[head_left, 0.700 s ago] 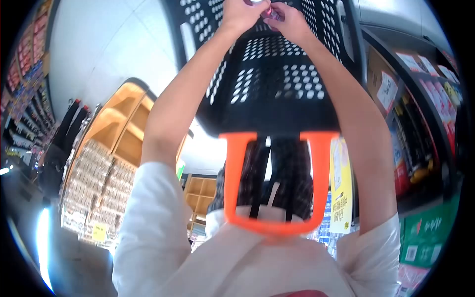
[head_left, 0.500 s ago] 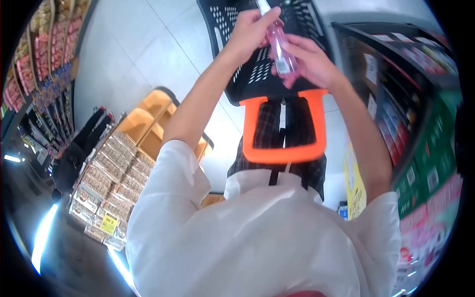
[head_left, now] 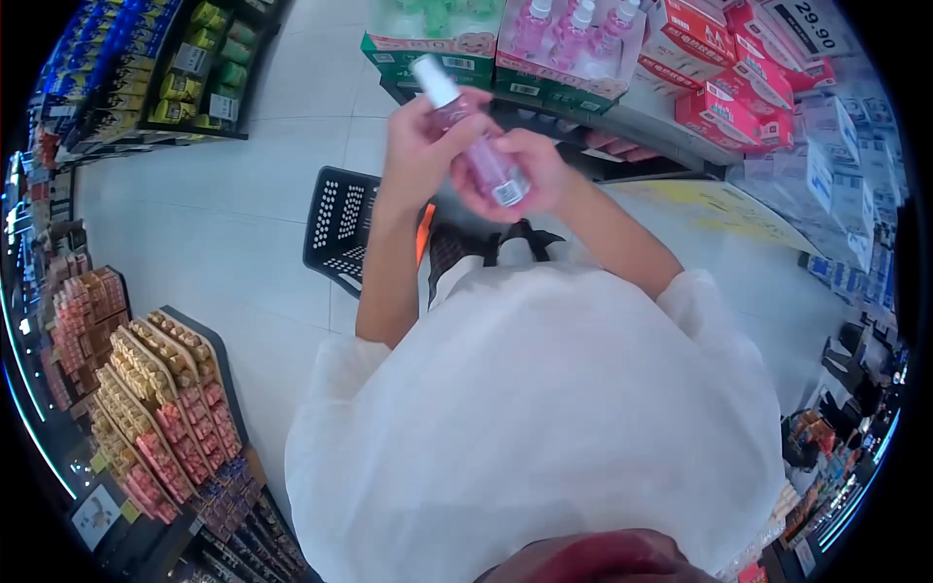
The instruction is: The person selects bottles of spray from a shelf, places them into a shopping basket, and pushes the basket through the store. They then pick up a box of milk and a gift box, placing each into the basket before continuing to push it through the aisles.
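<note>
A pink see-through bottle (head_left: 483,160) with a white cap is tilted in front of my chest, its cap up and to the left. My left hand (head_left: 425,141) is closed round its upper part, just below the cap. Lower down, my right hand (head_left: 530,175) grips the bottle near its base, where a barcode label shows. Beyond my hands, a carton of similar pink bottles (head_left: 573,39) stands on a shelf, beside a carton with green bottles (head_left: 437,17).
A black shopping basket (head_left: 340,223) with an orange handle (head_left: 425,233) is on the floor at left, partly behind my left forearm. Red and white boxes (head_left: 729,107) are stacked at right. Snack racks (head_left: 170,398) stand at lower left, a dark shelf (head_left: 204,73) at upper left.
My view has turned right towards the bottle shelf. The basket, formerly straight ahead below my hands, now sits to the left. Both hands still hold the bottle.
</note>
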Available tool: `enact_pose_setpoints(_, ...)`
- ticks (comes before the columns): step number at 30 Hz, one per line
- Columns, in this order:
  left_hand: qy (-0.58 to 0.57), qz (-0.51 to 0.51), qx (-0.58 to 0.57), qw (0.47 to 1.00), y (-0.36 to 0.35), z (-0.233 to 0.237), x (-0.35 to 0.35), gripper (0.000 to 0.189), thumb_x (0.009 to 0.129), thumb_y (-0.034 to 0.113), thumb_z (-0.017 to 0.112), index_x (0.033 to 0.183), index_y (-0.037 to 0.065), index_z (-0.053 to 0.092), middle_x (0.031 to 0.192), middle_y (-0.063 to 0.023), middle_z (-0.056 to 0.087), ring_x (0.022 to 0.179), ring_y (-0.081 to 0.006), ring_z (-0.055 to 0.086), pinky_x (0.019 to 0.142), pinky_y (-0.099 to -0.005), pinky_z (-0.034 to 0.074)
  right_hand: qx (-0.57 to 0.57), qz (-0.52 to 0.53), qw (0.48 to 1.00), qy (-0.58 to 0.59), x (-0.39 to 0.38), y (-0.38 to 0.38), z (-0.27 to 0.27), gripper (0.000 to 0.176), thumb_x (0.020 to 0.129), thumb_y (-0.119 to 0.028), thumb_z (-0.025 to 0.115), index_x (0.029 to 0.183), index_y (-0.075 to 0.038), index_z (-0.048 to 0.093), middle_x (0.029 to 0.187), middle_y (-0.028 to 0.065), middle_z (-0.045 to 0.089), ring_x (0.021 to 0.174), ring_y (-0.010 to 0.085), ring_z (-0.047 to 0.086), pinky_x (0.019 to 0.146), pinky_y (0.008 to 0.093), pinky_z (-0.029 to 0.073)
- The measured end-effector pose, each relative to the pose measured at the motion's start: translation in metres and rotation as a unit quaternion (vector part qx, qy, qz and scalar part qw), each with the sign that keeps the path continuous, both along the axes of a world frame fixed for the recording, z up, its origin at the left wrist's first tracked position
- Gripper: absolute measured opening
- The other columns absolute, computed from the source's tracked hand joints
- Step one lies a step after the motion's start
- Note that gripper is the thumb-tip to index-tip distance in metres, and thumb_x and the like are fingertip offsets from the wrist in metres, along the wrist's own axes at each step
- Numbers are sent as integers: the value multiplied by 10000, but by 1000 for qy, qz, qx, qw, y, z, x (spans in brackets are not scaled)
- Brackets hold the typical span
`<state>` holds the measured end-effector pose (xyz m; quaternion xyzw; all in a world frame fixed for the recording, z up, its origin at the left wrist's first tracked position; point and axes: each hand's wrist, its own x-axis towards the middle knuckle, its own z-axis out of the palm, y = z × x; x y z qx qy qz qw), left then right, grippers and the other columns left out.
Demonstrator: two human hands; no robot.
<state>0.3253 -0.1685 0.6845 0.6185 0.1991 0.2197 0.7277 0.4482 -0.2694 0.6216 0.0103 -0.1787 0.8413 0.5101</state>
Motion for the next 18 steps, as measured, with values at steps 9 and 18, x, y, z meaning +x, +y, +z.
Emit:
enact_pose_setpoints(9, 32, -4, 413, 910, -30, 55, 91, 332, 771, 196, 773, 980, -7, 614, 829, -116, 670, 688, -151, 644, 578, -286, 495, 5, -506, 428, -749, 75, -67, 71, 308, 847, -217, 673, 1061, 2, 630, 970, 167, 685, 879, 250, 689, 730, 327, 529)
enact_pose_setpoints(18, -28, -21, 564, 825, -27, 59, 175, 301, 752, 194, 704, 921, -38, 615, 860, -253, 624, 838, -410, 613, 743, -467, 494, 72, -596, 194, -776, 149, -59, 59, 341, 761, -157, 716, 1066, -27, 635, 911, 177, 659, 828, 331, 652, 729, 407, 513)
